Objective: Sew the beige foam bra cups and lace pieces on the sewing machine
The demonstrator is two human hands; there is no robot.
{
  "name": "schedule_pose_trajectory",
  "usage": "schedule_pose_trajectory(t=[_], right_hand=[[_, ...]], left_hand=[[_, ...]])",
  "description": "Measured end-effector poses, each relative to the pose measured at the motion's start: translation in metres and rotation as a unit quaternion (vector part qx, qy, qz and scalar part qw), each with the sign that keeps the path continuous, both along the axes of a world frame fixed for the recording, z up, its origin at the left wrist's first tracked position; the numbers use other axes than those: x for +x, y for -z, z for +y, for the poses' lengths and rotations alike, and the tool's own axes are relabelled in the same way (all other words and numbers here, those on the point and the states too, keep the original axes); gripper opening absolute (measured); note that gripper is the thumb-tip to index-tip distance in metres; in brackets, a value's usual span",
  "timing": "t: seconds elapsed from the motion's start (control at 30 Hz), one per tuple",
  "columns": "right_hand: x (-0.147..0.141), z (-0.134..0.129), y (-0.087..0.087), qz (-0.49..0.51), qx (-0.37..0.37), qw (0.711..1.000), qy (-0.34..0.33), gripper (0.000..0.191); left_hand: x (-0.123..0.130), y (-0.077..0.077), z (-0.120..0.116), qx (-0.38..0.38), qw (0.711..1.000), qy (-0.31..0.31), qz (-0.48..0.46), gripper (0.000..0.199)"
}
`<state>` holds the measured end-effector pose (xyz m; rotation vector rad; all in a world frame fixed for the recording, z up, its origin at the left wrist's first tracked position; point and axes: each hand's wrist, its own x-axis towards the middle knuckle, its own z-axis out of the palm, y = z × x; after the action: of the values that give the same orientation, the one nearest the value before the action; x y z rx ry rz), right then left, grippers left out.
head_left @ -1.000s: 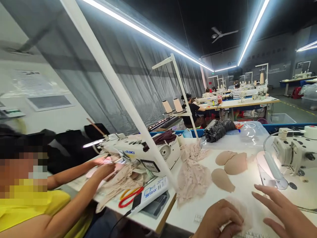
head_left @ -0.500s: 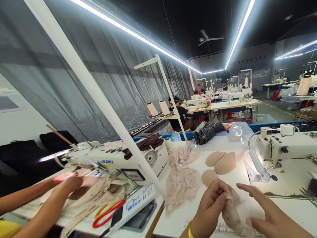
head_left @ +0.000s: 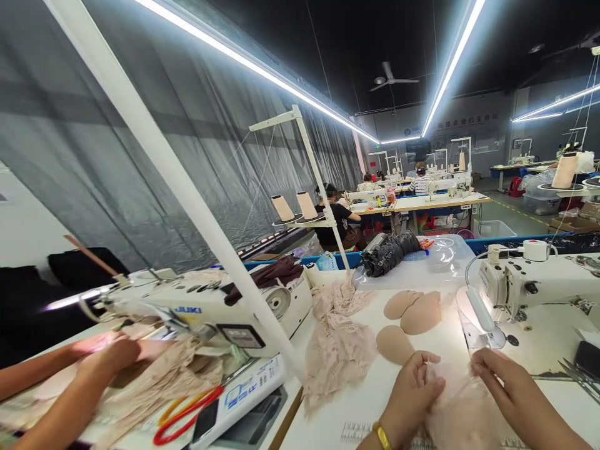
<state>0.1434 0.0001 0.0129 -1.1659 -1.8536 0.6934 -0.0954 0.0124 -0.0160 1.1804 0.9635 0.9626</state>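
Note:
Low at the right, a thin, sheer beige piece of fabric [head_left: 462, 409] is stretched between my two hands above the table. My left hand [head_left: 415, 394], with a yellow band at the wrist, pinches its left edge. On the other side my right hand [head_left: 509, 384] grips its upper right corner between thumb and fingers. Just beyond my left hand lie several beige bra cups [head_left: 396, 345] on the white table. To the left of them is a crumpled heap of beige lace [head_left: 340, 356].
A sewing machine [head_left: 525, 294] stands at my right, with scissors [head_left: 581, 378] near it. On the left, a co-worker's hands [head_left: 110, 353] work at another sewing machine [head_left: 187, 312]. A slanting white pole [head_left: 187, 206] divides the two places. Behind sits a clear plastic lid [head_left: 440, 265] with a black bundle.
My right hand, with fingers spread before, has closed on the fabric's edge. The bunched fabric is now spread out between both hands. The view has shifted slightly.

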Motion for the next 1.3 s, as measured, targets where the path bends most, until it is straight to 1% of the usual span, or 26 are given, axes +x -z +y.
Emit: schedule_pose_trajectory(t=[0.03,0.07,0.13,0.17,0.2,0.23,0.27,0.3,0.33,0.37,0.4,0.43,0.47,0.5,0.57,0.6,0.77,0.93,1.03,1.17,1.2,1.3], right_hand=[[0.001,0.001,0.004,0.018,0.015,1.000,0.008,0.046],[0.001,0.001,0.007,0.041,0.012,0.999,0.011,0.047],[0.000,0.004,0.015,0.085,-0.048,0.995,0.010,0.049],[-0.001,0.006,0.019,0.101,-0.090,0.991,0.015,0.050],[-0.001,0.009,0.024,0.113,-0.125,0.985,0.021,0.050],[-0.001,0.013,0.028,0.122,-0.150,0.981,0.025,0.051],[0.000,0.017,0.033,0.128,-0.166,0.978,0.027,0.051],[0.001,0.021,0.037,0.132,-0.173,0.976,0.028,0.051],[0.002,0.024,0.040,0.136,-0.175,0.975,0.027,0.052],[0.003,0.027,0.042,0.139,-0.176,0.974,0.026,0.052],[0.005,0.029,0.044,0.142,-0.176,0.974,0.024,0.052],[0.006,0.031,0.045,0.143,-0.176,0.974,0.023,0.052],[0.007,0.032,0.045,0.144,-0.178,0.973,0.021,0.052],[0.008,0.032,0.045,0.144,-0.181,0.973,0.019,0.052],[0.010,0.032,0.044,0.146,-0.186,0.972,0.016,0.054],[0.010,0.032,0.043,0.147,-0.187,0.971,0.017,0.054],[0.008,0.028,0.038,0.162,-0.181,0.970,0.027,0.053],[0.004,0.025,0.036,0.189,-0.184,0.964,0.023,0.049],[0.003,0.024,0.037,0.199,-0.184,0.962,0.021,0.049],[0.003,0.024,0.040,0.200,-0.188,0.961,0.026,0.051],[0.003,0.025,0.040,0.200,-0.188,0.961,0.026,0.052],[0.001,0.026,0.040,0.194,-0.184,0.963,0.021,0.054]], left_hand=[[0.000,0.003,0.001,0.015,0.999,0.002,0.032,0.073],[0.000,0.004,0.002,0.027,0.998,0.009,0.060,0.069],[-0.004,-0.001,0.002,0.039,0.994,0.030,0.096,0.059],[-0.007,-0.006,0.003,0.061,0.989,0.036,0.128,0.052],[-0.012,-0.012,0.004,0.099,0.978,0.033,0.178,0.043],[-0.018,-0.019,0.006,0.146,0.960,0.023,0.237,0.034],[-0.025,-0.026,0.009,0.196,0.934,0.007,0.298,0.027],[-0.034,-0.032,0.014,0.244,0.901,-0.010,0.359,0.028],[-0.043,-0.038,0.019,0.274,0.874,-0.022,0.399,0.034],[-0.053,-0.042,0.026,0.290,0.857,-0.024,0.425,0.042],[-0.062,-0.045,0.033,0.299,0.844,-0.019,0.445,0.051],[-0.069,-0.047,0.039,0.306,0.831,-0.005,0.464,0.053],[-0.076,-0.047,0.045,0.313,0.819,0.012,0.481,0.051],[-0.080,-0.047,0.050,0.319,0.807,0.029,0.496,0.044],[-0.085,-0.044,0.057,0.330,0.784,0.053,0.523,0.031],[-0.086,-0.042,0.058,0.336,0.773,0.060,0.535,0.029],[-0.084,-0.040,0.059,0.373,0.716,0.089,0.583,0.033],[-0.078,-0.047,0.063,0.391,0.663,0.114,0.628,0.028],[-0.072,-0.057,0.065,0.403,0.643,0.103,0.643,0.027],[-0.067,-0.073,0.066,0.421,0.623,0.052,0.657,0.030],[-0.066,-0.076,0.066,0.424,0.617,0.044,0.662,0.029],[-0.062,-0.079,0.070,0.428,0.602,0.040,0.673,0.015]])
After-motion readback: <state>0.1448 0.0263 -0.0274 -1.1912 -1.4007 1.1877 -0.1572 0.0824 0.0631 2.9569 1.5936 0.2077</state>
